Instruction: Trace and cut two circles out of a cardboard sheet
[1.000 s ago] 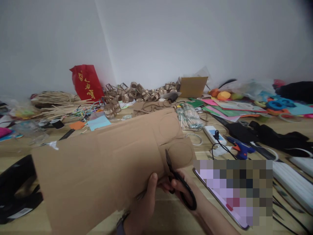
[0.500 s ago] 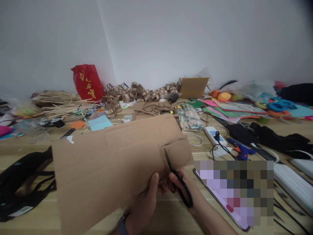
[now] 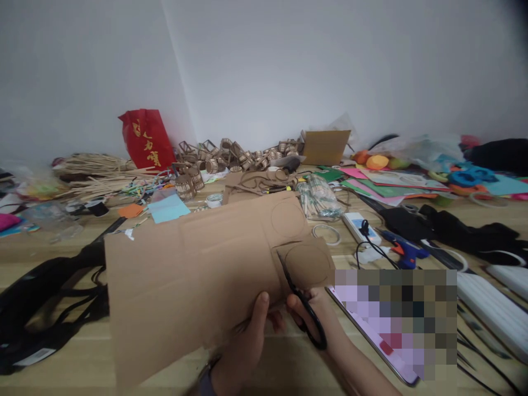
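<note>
The fingers (image 3: 261, 307) of the left hand (image 3: 241, 349) grasp the near edge of a sheet of cardboard (image 3: 193, 280), the thumb flat on top; those of the right hand (image 3: 320, 311) are wrapped around the black handles of a pair of scissors (image 3: 315, 327). The cardboard is held up over the desk (image 3: 284, 371), in front of the person. It is plain brown, broad and roughly rectangular, with faint creases and dents across its face and a torn white patch (image 3: 129, 234) near its far left corner. Two thin circles are drawn at its right end, one beyond the other, with a slit running in between them. The portion with the nearer circle looks darker. A dark scissor blade lies along the left of that circle, its tip near the slit's inner end.
</note>
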Demonstrator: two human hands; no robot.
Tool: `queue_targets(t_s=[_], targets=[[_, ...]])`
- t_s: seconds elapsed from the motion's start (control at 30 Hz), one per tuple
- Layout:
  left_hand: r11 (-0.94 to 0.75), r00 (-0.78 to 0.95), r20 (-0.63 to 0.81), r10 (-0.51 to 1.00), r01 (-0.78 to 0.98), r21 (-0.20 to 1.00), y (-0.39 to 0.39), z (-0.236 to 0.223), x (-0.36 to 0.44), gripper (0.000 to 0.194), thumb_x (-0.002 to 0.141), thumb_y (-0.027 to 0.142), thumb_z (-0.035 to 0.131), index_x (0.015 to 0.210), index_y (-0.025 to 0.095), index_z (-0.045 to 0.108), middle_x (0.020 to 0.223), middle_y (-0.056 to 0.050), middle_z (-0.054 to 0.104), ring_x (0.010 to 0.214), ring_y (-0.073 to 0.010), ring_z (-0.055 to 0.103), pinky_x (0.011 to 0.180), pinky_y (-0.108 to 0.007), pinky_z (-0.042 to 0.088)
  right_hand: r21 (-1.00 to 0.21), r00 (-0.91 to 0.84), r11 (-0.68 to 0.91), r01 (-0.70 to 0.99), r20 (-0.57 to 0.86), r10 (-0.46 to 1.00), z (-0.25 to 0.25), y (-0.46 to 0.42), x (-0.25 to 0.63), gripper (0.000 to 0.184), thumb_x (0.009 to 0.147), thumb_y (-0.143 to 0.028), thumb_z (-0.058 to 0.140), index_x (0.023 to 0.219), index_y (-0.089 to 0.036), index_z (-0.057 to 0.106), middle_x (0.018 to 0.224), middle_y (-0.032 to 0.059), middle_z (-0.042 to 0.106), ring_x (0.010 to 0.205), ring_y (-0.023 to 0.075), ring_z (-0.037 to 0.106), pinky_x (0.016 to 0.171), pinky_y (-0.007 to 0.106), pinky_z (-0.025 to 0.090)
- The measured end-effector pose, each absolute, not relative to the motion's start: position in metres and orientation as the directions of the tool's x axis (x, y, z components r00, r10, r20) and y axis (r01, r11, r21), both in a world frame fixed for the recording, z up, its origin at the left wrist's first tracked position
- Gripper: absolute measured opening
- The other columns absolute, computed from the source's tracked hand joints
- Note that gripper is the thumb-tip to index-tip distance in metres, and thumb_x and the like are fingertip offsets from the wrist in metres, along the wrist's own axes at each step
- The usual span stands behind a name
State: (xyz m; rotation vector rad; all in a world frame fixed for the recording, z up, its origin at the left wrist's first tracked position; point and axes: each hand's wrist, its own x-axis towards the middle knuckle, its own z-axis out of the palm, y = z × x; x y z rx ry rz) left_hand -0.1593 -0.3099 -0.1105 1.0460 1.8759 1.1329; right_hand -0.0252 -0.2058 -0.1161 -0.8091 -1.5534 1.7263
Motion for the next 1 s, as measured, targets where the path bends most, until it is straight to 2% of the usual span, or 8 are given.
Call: queue_targets(t_s=[0.1,0.17,0.33,0.5,0.7,0.83,1.0], targets=[[0.337,-0.364,-0.245,0.899,0.216,0.916,-0.31,-0.11,-0.16,0.07,0.095,0.078,0.026,0.06,0.029,0.063,0.082,-0.005,0.079,0.09,-0.028,0.072,0.104,-0.044,0.05,-0.996,-0.581,-0.063,-0.063,-0.015,0.814,-0.115,-0.206,-0.025,0.075,0.056,-0.091,0.077,0.049,-0.024,0.044,0.04,-0.0074,0.036,0.039,0.0073,0.025,0.04,0.027,0.015],[0.353,-0.371,-0.26,0.891,0.208,0.912,-0.31,-0.109,-0.16,0.07,0.094,0.079,0.026,0.06,0.029,0.062,0.081,-0.006,0.078,0.092,-0.0294,0.071,0.105,-0.046,0.048,-0.996,-0.579,-0.062,-0.061,-0.016,0.815,-0.114,-0.207,-0.026,0.076,0.053,-0.093,0.075,0.05,-0.024,0.046,0.04,-0.0077,0.036,0.038,0.0073,0.026,0.04,0.026,0.014],[0.334,-0.375,-0.236,0.897,0.225,0.915,-0.309,-0.098,-0.157,0.068,0.089,0.082,0.03,0.056,0.03,0.059,0.077,-0.006,0.078,0.088,-0.0301,0.071,0.102,-0.045,0.048,-0.993,-0.569,-0.072,-0.096,-0.004,0.823,-0.114,-0.21,-0.028,0.079,0.054,-0.099,0.068,0.05,-0.023,0.047,0.041,-0.0067,0.039,0.039,0.0082,0.033,0.042,0.025,0.019],[0.276,-0.336,-0.195,0.921,0.213,0.937,-0.308,-0.087,-0.153,0.063,0.087,0.079,0.034,0.051,0.031,0.053,0.074,-0.005,0.078,0.085,-0.029,0.071,0.098,-0.041,0.051,-0.985,-0.553,-0.111,-0.131,-0.02,0.833,-0.117,-0.211,-0.027,0.076,0.054,-0.096,0.072,0.056,-0.024,0.047,0.044,-0.0081,0.038,0.041,0.0089,0.033,0.042,0.025,0.022],[0.275,-0.403,-0.183,0.897,0.183,0.944,-0.308,-0.097,-0.154,0.057,0.085,0.075,0.047,0.05,0.032,0.061,0.069,-0.005,0.077,0.081,-0.0302,0.071,0.104,-0.043,0.047,-0.982,-0.55,-0.121,-0.147,-0.02,0.835,-0.119,-0.216,-0.025,0.075,0.063,-0.096,0.066,0.052,-0.025,0.046,0.048,-0.0039,0.043,0.045,0.0121,0.039,0.046,0.029,0.03],[0.267,-0.412,-0.184,0.892,0.153,0.952,-0.31,-0.099,-0.155,0.056,0.086,0.072,0.051,0.047,0.033,0.062,0.066,-0.006,0.076,0.082,-0.033,0.073,0.103,-0.046,0.048,-0.991,-0.535,-0.075,-0.111,-0.004,0.845,-0.115,-0.213,-0.023,0.071,0.067,-0.088,0.072,0.051,-0.024,0.046,0.044,-0.0061,0.039,0.042,0.0099,0.034,0.043,0.028,0.023],[0.326,-0.401,-0.255,0.88,0.119,0.938,-0.311,-0.098,-0.152,0.057,0.084,0.074,0.05,0.046,0.033,0.061,0.064,-0.006,0.074,0.082,-0.0331,0.072,0.098,-0.045,0.05,-0.997,-0.515,0.004,-0.076,0.043,0.856,-0.114,-0.207,-0.02,0.072,0.067,-0.084,0.076,0.044,-0.025,0.042,0.038,-0.0065,0.035,0.038,0.0082,0.028,0.039,0.027,0.017]])
